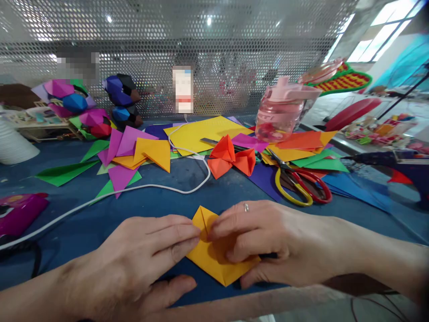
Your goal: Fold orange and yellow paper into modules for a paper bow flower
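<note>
Nearest to the camera were the two hands of the person, with an orange folded paper between them on the near part of the blue bench. The left hand was spread flat, its fingers close together and its thumb well apart from them; the fingertips touched the left edge of the paper. The right hand was bent over the paper, with the fingers resting on its right part and the thumb at its near right edge; whether it pinched the paper, one could not tell.

Farther away, a white cable curved over the bench, and beyond it stood a red folded piece, just in front of a yellow sheet. To the right of this piece lay scissors with one yellow and one red handle. Purple pieces and green pieces of paper were at the far left. At the far right, behind the scissors, there stood a pink bottle.
</note>
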Demonstrator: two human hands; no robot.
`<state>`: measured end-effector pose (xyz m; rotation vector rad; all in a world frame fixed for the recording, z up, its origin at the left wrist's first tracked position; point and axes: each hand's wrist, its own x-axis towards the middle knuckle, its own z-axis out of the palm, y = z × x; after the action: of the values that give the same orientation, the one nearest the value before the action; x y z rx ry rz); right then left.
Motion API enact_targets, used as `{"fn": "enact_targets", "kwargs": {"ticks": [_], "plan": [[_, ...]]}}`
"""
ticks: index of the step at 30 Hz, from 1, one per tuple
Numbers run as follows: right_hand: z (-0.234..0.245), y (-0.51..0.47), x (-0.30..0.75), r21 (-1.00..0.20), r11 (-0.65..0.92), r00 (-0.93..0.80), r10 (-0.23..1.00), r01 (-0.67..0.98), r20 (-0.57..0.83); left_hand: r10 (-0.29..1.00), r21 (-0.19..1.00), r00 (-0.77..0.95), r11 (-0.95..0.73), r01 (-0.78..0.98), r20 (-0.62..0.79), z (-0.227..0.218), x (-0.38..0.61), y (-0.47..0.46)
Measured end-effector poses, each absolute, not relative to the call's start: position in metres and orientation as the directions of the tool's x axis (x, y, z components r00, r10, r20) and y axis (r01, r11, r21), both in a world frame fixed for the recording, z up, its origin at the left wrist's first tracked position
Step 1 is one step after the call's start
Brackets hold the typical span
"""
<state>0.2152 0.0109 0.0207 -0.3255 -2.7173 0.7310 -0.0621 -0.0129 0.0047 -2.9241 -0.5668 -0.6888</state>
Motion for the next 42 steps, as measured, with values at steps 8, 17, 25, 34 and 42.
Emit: {"fn": "enact_targets", "kwargs": {"ticks": [8, 17, 25, 34, 42], "plan": [[0.028, 0.015, 0.218, -0.685, 0.701, -0.942, 0.328, 0.196, 0.066, 0.262, -0.029, 0.859, -0.952, 0.305, 0.440, 0.010, -0.053, -0.025], [0.018, 0.029, 0.220, -0.769, 0.631, -0.906, 0.378, 0.102, 0.191, 0.213, -0.025, 0.878, -0.969, 0.247, 0.429, 0.007, -0.045, -0.028], [0.010, 0.024, 0.211, -0.694, 0.654, -0.812, 0.558, 0.301, 0.173, 0.286, 0.063, 0.884, -0.957, 0.283, 0.369, 0.011, -0.041, -0.030], [0.003, 0.016, 0.199, -0.635, 0.647, -0.756, 0.638, 0.422, 0.148, 0.281, 0.130, 0.871, -0.960, 0.249, 0.403, 0.012, -0.044, -0.027], [0.001, 0.009, 0.190, -0.488, 0.718, -0.746, 0.640, 0.497, 0.182, 0.292, 0.175, 0.870, -0.955, 0.240, 0.398, 0.012, -0.042, -0.029]]}}
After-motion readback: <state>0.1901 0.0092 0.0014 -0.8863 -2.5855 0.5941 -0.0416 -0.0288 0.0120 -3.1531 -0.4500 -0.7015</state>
